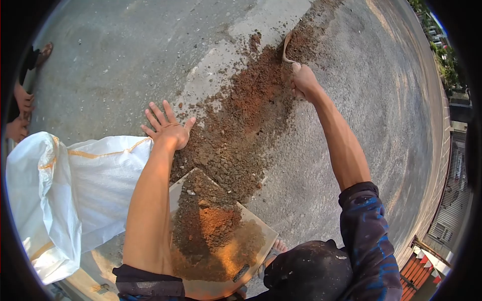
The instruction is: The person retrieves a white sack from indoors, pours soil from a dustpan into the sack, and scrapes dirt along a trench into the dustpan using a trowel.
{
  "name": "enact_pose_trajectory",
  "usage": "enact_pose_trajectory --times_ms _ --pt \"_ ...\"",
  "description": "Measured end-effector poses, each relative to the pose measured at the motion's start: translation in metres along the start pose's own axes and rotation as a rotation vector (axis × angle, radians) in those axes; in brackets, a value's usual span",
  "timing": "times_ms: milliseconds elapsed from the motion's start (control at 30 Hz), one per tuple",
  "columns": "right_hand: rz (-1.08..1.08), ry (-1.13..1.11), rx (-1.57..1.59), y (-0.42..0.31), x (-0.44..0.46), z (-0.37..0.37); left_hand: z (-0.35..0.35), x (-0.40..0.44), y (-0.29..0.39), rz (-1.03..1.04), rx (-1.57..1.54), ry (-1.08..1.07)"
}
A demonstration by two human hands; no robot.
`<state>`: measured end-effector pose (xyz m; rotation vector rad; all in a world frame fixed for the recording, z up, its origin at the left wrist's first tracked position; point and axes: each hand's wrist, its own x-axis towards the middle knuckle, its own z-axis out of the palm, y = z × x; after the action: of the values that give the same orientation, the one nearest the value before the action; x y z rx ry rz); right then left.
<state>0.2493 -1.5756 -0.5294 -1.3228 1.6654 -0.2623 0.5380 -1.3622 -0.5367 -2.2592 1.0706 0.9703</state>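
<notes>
My right hand is closed on the handle of a hand tool with a thin curved blade, like a sickle. Its blade stands at the far part of a long strip of loose brown and reddish soil on the pavement. Palm down, fingers spread, my left hand is beside the left edge of that strip and holds nothing. Below it, a flat board with a slot near one edge bears more soil, part of it sunlit orange. The soil strip meets the board's far corner.
A white woven sack with yellow stitching lies to the left, next to my left forearm. Another person's hands and a sandaled foot show at the far left edge. Grey pavement runs along the right, with a metal gate beyond.
</notes>
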Motion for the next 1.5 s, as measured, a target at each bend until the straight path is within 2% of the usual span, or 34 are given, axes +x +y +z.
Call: enact_pose_trajectory --times_ms 33,67,133,167,267,300,467,533,567,633,667,733,833,867,933,967,1033,1133,1167,1267,1333,1400,1433,1500 --pt "-0.021 0.007 -0.216 -0.004 0.006 -0.011 0.001 0.001 0.0 -0.006 0.0 -0.003" --pt "-0.022 0.02 -0.214 0.003 0.023 -0.017 -0.002 0.003 0.001 -0.008 -0.006 0.004" --pt "-0.16 0.082 -0.469 0.029 0.051 -0.028 0.0 0.0 0.001 0.006 -0.012 0.024" --pt "-0.117 0.114 -0.542 0.023 0.04 -0.032 -0.001 0.0 0.002 0.005 -0.016 0.04" --pt "-0.038 0.047 -0.567 -0.002 0.016 -0.036 -0.001 -0.001 0.001 0.011 -0.005 0.067" --pt "-0.102 0.14 -0.603 0.0 0.019 -0.032 0.002 -0.001 0.001 0.012 -0.002 0.087" --pt "-0.104 0.085 -0.741 -0.034 0.007 -0.028 0.004 0.003 -0.002 0.025 -0.011 0.084" --pt "0.028 0.012 -0.781 -0.038 0.007 -0.029 0.004 0.002 -0.004 0.038 -0.017 0.082" --pt "0.02 0.019 -0.784 -0.031 0.009 -0.036 0.004 0.002 -0.004 0.038 -0.026 0.09" --pt "0.088 -0.061 -0.077 -0.011 0.008 -0.053 0.004 0.003 -0.005 0.035 -0.019 0.085" --pt "0.082 -0.061 -0.076 -0.015 -0.01 -0.05 0.002 0.005 -0.006 0.033 -0.021 0.09" --pt "-0.157 0.15 -0.071 -0.024 -0.059 -0.052 0.001 0.005 -0.003 0.026 -0.015 0.045" --pt "-0.24 0.241 -0.163 -0.001 -0.049 -0.057 -0.001 0.004 -0.001 0.019 -0.027 0.026" --pt "-0.237 0.247 -0.156 0.003 -0.041 -0.057 -0.002 0.004 -0.001 0.023 -0.02 0.032" --pt "0.02 -0.011 0.303 0.007 -0.014 -0.053 -0.001 0.005 -0.001 0.014 -0.018 0.018" --pt "0.096 0.039 0.329 0.01 0.006 -0.052 0.001 0.007 -0.001 0.011 -0.016 0.026" --pt "0.044 0.24 0.129 0.003 0.025 -0.048 0.002 0.006 -0.001 0.01 -0.002 0.029" --pt "-0.066 0.337 0.273 -0.01 0.072 -0.059 -0.001 0.003 0.001 0.01 0.005 0.03" --pt "-0.085 0.291 0.125 -0.006 0.1 -0.071 -0.002 0.002 0.003 0.012 -0.005 0.033" --pt "0.02 0.189 0.138 -0.017 0.124 -0.071 0.0 0.004 0.003 0.004 0.011 0.04" --pt "-0.011 0.163 0.093 -0.011 0.142 -0.056 0.0 0.006 0.001 -0.002 0.014 0.035" --pt "0.059 0.182 0.151 -0.012 0.133 -0.04 0.002 0.008 0.001 0.01 0.013 0.03" --pt "0.112 0.102 0.214 -0.014 0.129 -0.04 0.003 0.01 0.001 0.013 0.009 0.032" --pt "0.09 0.108 0.175 -0.02 0.104 -0.022 0.008 0.011 -0.001 0.027 0.0 0.073"
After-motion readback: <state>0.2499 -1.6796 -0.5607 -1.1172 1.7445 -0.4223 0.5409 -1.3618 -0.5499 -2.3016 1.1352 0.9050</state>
